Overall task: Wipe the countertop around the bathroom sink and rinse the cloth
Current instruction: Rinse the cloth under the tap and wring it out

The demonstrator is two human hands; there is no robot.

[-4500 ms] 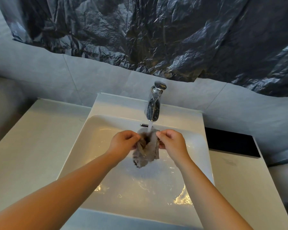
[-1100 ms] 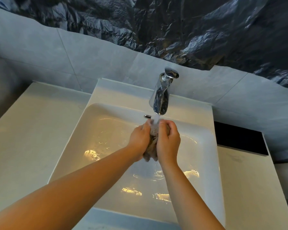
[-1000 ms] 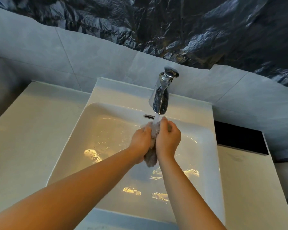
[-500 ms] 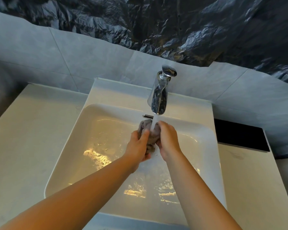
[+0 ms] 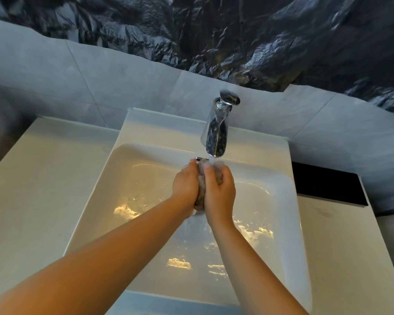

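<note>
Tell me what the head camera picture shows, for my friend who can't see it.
The left hand and right hand hold a bunched grey cloth under a running tap, over a white sink. A pale countertop lies on both sides, and crinkled black plastic covers the wall above.

Bare forearms (image 5: pixel 100 264) (wrists too) and bare hands (image 5: pixel 185 187) (image 5: pixel 220 194).
</note>
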